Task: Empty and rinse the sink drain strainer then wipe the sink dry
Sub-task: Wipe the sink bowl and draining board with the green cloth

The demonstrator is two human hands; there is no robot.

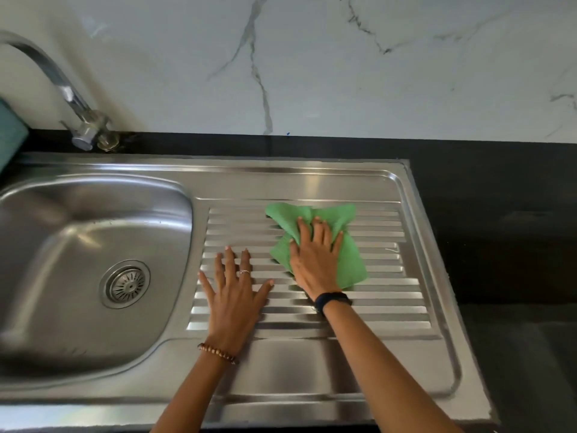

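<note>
At the far left edge a teal object (pixel 11 132) is cut off by the frame, too little of it showing to tell what it is. Just right of it a curved chrome tap (pixel 67 92) rises from the dark surface (pixel 499 245) and arches off to the left. Below the tap lies the steel sink (pixel 93 189), its bowl well left of both hands. The drain strainer (pixel 126 284) sits seated in the bottom of the bowl, left of the left hand's fingers (pixel 229 260) and apart from them.

The left hand (pixel 234 295) lies flat, palm down, on the ribbed draining board (pixel 390 301), its fingers spread apart and holding nothing. A ring (pixel 244 272) shows on one finger and a beaded bracelet (pixel 218 354) circles the wrist.

Just right of those fingers, the right hand (pixel 315 260) presses down on a crumpled green cloth (pixel 349 260), which lies on the upper ribs of the draining board. Its fingers (pixel 318 232) are splayed over the cloth, pinning it to the steel rather than closed round it; cloth shows beyond the fingertips and on both sides of the hand, more of it to the right. A dark band (pixel 332 300) sits on that wrist.

Right of the cloth the ribs run on to the raised rim of the draining board, and beyond that is the dark surface. Behind everything stands a white veined marble wall (pixel 312 73).
</note>
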